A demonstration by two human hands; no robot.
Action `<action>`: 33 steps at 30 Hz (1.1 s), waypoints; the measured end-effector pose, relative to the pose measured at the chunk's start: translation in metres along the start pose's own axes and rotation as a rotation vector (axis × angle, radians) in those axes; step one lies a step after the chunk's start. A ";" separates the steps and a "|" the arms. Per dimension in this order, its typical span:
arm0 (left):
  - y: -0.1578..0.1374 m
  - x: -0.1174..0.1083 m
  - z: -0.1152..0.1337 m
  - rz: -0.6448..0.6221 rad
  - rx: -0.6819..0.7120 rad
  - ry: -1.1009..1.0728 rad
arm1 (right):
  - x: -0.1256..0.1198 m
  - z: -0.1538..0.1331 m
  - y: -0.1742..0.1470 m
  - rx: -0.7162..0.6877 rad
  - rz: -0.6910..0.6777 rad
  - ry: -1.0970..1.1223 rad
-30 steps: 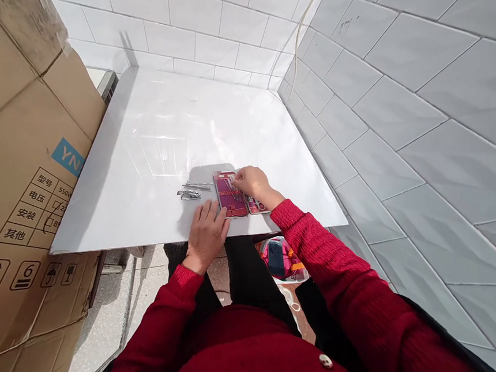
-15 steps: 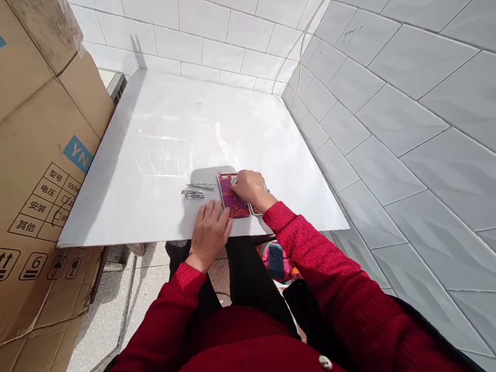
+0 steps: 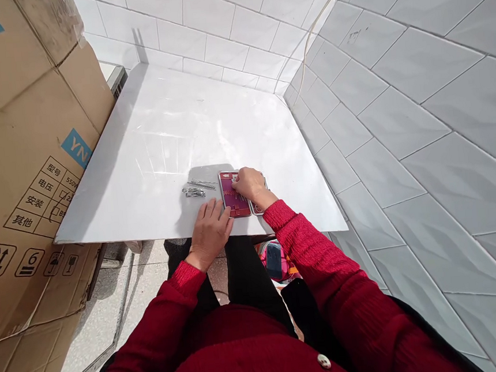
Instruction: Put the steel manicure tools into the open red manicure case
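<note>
An open folding case (image 3: 236, 201) with a red and purple lining lies near the table's front edge. It looks like a manicure set, though its fittings are small and partly covered. My right hand (image 3: 249, 183) is over the case, fingers pinched together at the lining; what is between them is hidden. Flat on the table, my left hand (image 3: 208, 231) has its fingers stretched out, the thumb touching the case's lower left corner. Several slim silver metal tools (image 3: 195, 193) form a small pile left of the case, just beyond my left fingertips.
The white table (image 3: 164, 118) meets a tiled wall (image 3: 216, 21) behind and another (image 3: 393, 115) on the right. Large cardboard boxes (image 3: 22, 142) stand along the left side. Below the front edge, a phone (image 3: 274, 260) rests on a pink bag.
The view has shifted slightly. My right hand stays at the case with its fingers pinched, and my left hand keeps its place at the corner.
</note>
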State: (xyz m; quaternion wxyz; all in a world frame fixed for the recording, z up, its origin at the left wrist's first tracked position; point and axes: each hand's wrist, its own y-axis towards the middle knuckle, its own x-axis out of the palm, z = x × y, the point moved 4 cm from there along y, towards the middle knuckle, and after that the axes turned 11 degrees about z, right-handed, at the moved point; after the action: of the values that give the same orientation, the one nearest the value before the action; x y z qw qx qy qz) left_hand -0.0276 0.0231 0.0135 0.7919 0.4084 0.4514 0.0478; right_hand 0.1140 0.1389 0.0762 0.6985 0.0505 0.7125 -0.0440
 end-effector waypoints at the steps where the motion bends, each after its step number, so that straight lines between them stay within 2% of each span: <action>1: 0.000 0.000 0.000 0.000 0.002 0.003 | -0.001 0.000 0.001 0.006 -0.002 0.002; 9: 0.000 0.000 0.001 0.000 0.007 0.028 | -0.003 0.003 0.008 0.052 -0.076 0.093; 18: -0.001 0.001 0.000 0.033 0.023 0.036 | 0.005 0.011 0.008 0.098 -0.066 0.238; 25: -0.001 0.000 0.001 0.060 0.051 0.059 | 0.009 0.013 0.007 0.112 -0.053 0.268; 30: -0.001 0.001 0.001 0.049 0.040 0.048 | 0.009 0.013 0.008 0.194 -0.099 0.427; 33: -0.001 0.001 0.001 0.040 0.032 0.036 | 0.005 0.020 0.007 0.175 -0.071 0.454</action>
State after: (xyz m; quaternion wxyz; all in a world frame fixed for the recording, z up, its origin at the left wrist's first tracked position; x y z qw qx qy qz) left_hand -0.0265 0.0222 0.0120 0.7760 0.4291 0.4579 0.0638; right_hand 0.1344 0.1436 0.0713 0.5114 0.0943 0.8460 -0.1175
